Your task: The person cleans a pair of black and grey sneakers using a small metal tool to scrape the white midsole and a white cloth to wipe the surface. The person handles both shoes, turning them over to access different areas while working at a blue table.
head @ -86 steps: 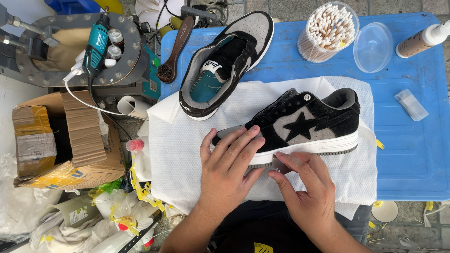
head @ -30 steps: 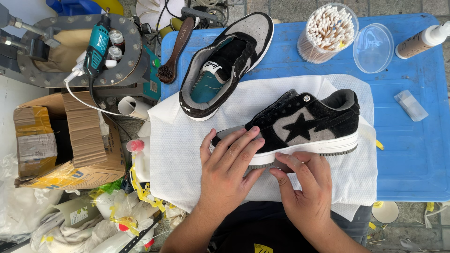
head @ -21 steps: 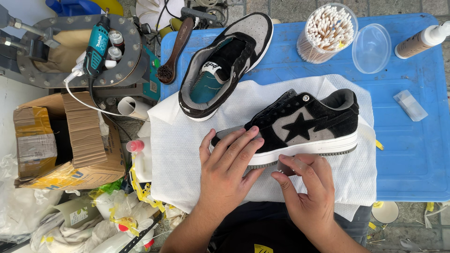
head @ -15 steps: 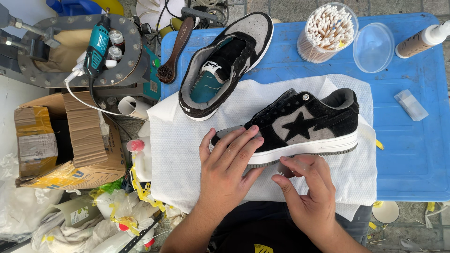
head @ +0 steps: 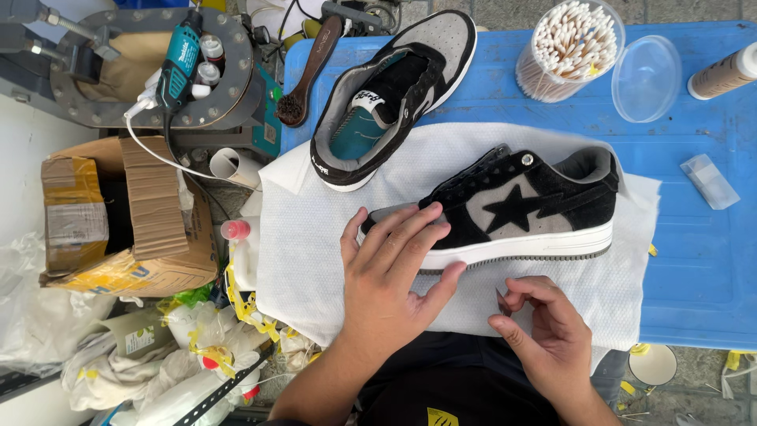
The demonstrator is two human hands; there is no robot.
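cotton swab tub [head: 569, 49], brush [head: 308, 69], cardboard box [head: 126, 213]

Two shoes on a cloth-covered table

The near shoe [head: 520, 209] lies on the cloth [head: 315, 244], the second shoe [head: 394, 95] behind it, partly on the table [head: 710, 260]; a swab tub [head: 569, 49] stands behind right, a cardboard box [head: 126, 217] left, off the table.

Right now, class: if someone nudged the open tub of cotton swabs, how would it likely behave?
The tub of cotton swabs looks light, clear plastic, so it would probably slide easily. Its lid lies beside it, so tipping would likely spill swabs across the blue table.
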